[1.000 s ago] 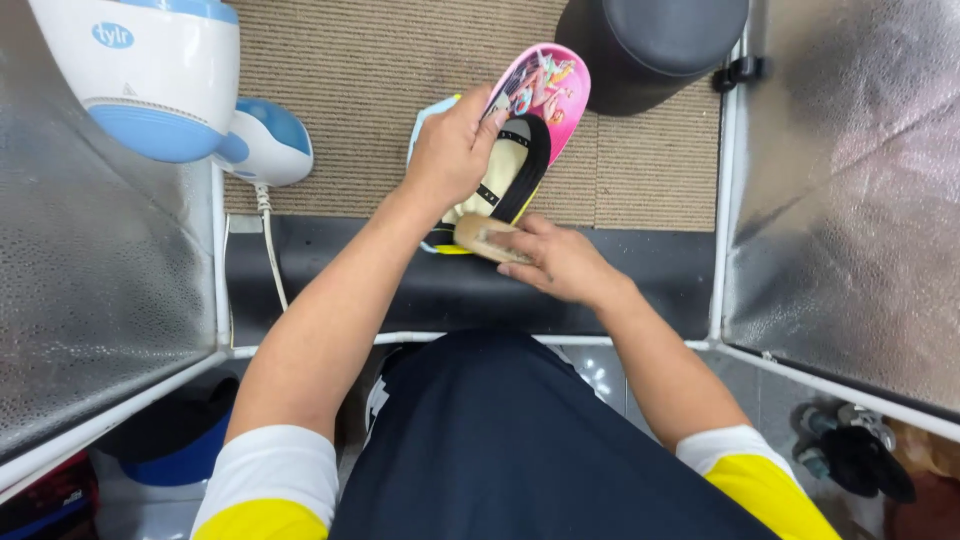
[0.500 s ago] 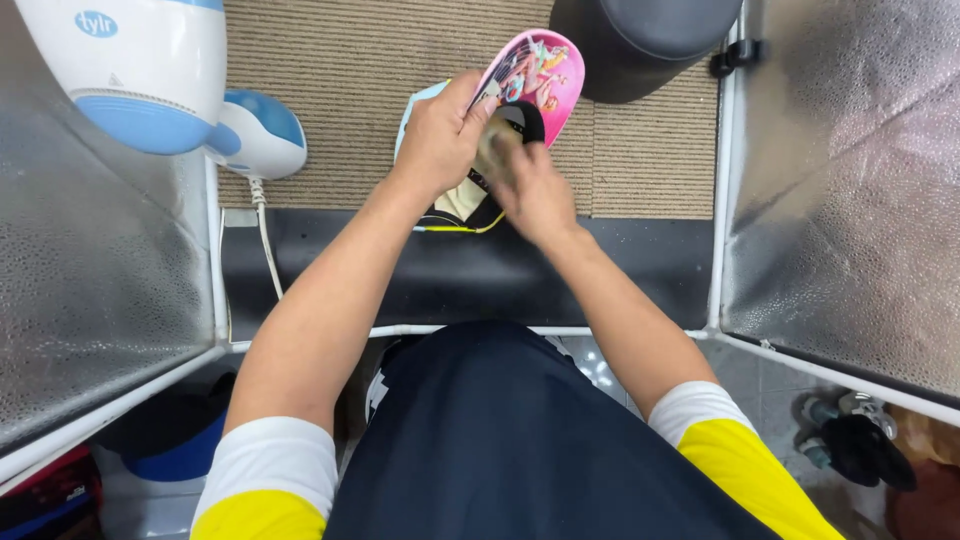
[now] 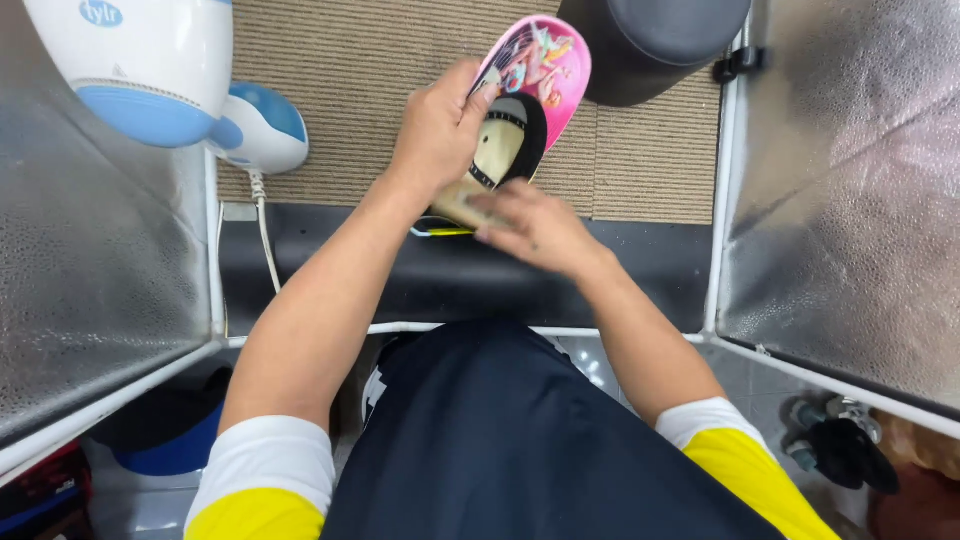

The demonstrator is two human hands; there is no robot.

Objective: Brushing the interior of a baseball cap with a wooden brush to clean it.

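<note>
Nearest you, your dark apron [image 3: 500, 440] fills the lower middle, with your yellow-and-white sleeves to either side. Your right hand [image 3: 535, 228] lies over the black front ledge [image 3: 330, 270], its fingers curled down onto the near end of a tan insole [image 3: 497, 165]; how firmly it pinches there is hidden from you. Just beyond, your left hand [image 3: 437, 130] wraps around the side of a small pink slipper [image 3: 535, 80] with a cartoon print, holding it tilted above the ribbed beige mat [image 3: 360, 90]. To the left a white-and-blue handheld appliance [image 3: 255, 125] rests with its cord [image 3: 265, 240] trailing down. A dark grey round stool [image 3: 660, 40] stands at the far right.
</note>
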